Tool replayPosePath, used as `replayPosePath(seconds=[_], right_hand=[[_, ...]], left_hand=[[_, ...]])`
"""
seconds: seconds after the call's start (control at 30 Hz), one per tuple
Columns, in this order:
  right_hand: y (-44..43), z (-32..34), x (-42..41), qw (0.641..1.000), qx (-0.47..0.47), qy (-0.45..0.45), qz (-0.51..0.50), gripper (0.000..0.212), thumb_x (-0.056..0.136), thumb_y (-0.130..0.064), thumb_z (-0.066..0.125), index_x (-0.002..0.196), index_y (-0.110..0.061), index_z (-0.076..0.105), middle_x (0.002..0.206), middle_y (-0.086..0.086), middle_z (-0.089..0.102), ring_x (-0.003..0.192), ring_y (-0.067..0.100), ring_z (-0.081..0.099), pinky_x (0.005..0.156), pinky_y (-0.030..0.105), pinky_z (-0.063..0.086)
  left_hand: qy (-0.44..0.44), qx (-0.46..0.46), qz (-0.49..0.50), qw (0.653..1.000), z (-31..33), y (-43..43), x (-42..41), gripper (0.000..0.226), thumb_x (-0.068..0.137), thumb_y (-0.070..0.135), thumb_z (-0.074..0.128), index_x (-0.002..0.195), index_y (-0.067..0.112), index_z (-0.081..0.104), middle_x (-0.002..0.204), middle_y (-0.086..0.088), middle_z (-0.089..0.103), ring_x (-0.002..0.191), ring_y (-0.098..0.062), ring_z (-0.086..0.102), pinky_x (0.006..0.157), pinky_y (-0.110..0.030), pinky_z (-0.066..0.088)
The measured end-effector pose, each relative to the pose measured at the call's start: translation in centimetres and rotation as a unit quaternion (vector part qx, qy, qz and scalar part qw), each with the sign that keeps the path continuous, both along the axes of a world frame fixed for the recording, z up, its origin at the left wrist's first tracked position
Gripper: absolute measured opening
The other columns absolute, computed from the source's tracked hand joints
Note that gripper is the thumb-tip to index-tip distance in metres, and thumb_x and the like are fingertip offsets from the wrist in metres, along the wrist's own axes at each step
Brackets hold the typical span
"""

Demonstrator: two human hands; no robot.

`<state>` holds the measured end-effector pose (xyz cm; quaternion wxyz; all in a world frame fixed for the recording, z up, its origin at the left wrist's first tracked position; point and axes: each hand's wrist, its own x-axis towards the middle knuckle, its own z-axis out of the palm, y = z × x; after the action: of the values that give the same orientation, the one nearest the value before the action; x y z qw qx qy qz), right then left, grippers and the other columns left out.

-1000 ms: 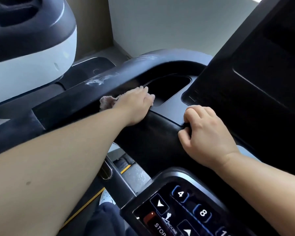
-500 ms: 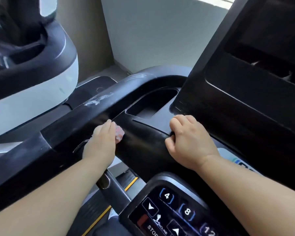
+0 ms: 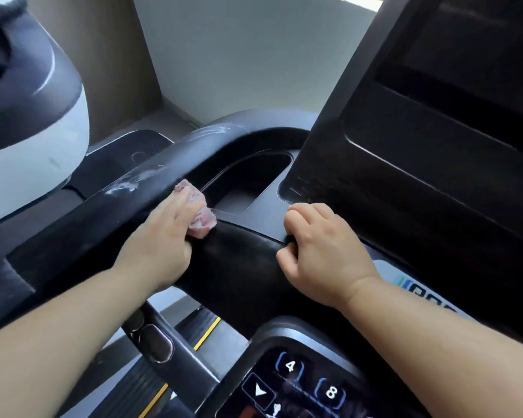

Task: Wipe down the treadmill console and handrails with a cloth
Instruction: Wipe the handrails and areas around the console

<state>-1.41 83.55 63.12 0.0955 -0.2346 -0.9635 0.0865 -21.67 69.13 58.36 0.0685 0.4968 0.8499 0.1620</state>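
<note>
Count: two hands, left hand [image 3: 160, 245] and right hand [image 3: 323, 254]. One cloth [image 3: 198, 218]. One console [image 3: 239, 267]. One handrail [image 3: 73, 233] in view. One recessed tray [image 3: 248, 179]. Two numbered keys readable, 4 key [image 3: 290, 365] and 8 key [image 3: 331, 392]. One arrow key [image 3: 258, 390]. One neighbouring machine [image 3: 27, 131], far left.

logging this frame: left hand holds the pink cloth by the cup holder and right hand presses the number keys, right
No: the head view shows the right hand gripping the console ledge, away from the number keys. The rest holds.
</note>
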Motion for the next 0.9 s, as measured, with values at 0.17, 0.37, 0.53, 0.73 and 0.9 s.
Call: replayPosePath(seconds=[0.17, 0.37, 0.53, 0.73, 0.9], right_hand=[[-0.1, 0.2, 0.2, 1.0, 0.0, -0.019, -0.004, 0.016, 0.074, -0.025, 0.045, 0.078, -0.01, 0.049, 0.089, 0.002, 0.056, 0.086, 0.026, 0.048, 0.074, 0.041, 0.045], [-0.5, 0.6, 0.0, 1.0, 0.013, -0.022, -0.007, 0.016, 0.074, -0.023, 0.046, 0.079, -0.009, 0.053, 0.094, 0.002, 0.059, 0.087, 0.027, 0.052, 0.075, 0.039, 0.048], [-0.9, 1.1, -0.3, 0.998, 0.036, -0.048, -0.027, 0.016, 0.068, -0.018, 0.059, 0.081, -0.008, 0.059, 0.103, 0.007, 0.064, 0.088, 0.029, 0.059, 0.076, 0.04, 0.052], [-0.1, 1.9, -0.7, 0.961, 0.085, 0.107, -0.242, 0.04, 0.074, -0.028, 0.053, 0.105, -0.005, 0.063, 0.127, 0.015, 0.058, 0.113, 0.034, 0.056, 0.101, 0.035, 0.039], [1.1, 2.9, -3.2, 0.943, 0.17, 0.077, -0.274, 0.064, 0.069, -0.013, 0.057, 0.133, -0.007, 0.05, 0.148, 0.006, 0.042, 0.12, 0.028, 0.054, 0.113, 0.045, 0.029]], left_hand=[[-0.011, -0.037, -0.031, 0.999, 0.2, 0.1, -1.6, 0.052, 0.093, 0.03, 0.043, 0.144, 0.033, 0.036, 0.157, 0.006, 0.021, 0.143, -0.015, 0.016, 0.115, -0.03, 0.017], [-0.027, -0.015, -0.024, 0.999, 0.4, 2.1, -0.5, 0.026, 0.094, 0.033, 0.05, 0.117, 0.034, 0.061, 0.133, 0.004, 0.042, 0.124, -0.025, 0.031, 0.1, -0.043, 0.036], [-0.124, 0.126, -0.102, 0.979, 0.5, 2.4, -1.0, 0.034, 0.078, 0.004, 0.065, 0.107, 0.022, 0.067, 0.11, 0.005, 0.052, 0.112, -0.019, 0.045, 0.092, -0.023, 0.039], [-0.249, 0.25, -0.202, 0.914, 0.9, 3.0, 1.4, 0.042, 0.076, -0.003, 0.065, 0.116, 0.01, 0.066, 0.141, -0.004, 0.047, 0.134, -0.017, 0.042, 0.109, -0.029, 0.034], [-0.345, 0.201, -0.131, 0.907, 1.5, 6.7, 1.2, 0.053, 0.082, 0.002, 0.064, 0.129, 0.024, 0.053, 0.111, 0.024, 0.053, 0.101, 0.008, 0.05, 0.088, 0.003, 0.028]])
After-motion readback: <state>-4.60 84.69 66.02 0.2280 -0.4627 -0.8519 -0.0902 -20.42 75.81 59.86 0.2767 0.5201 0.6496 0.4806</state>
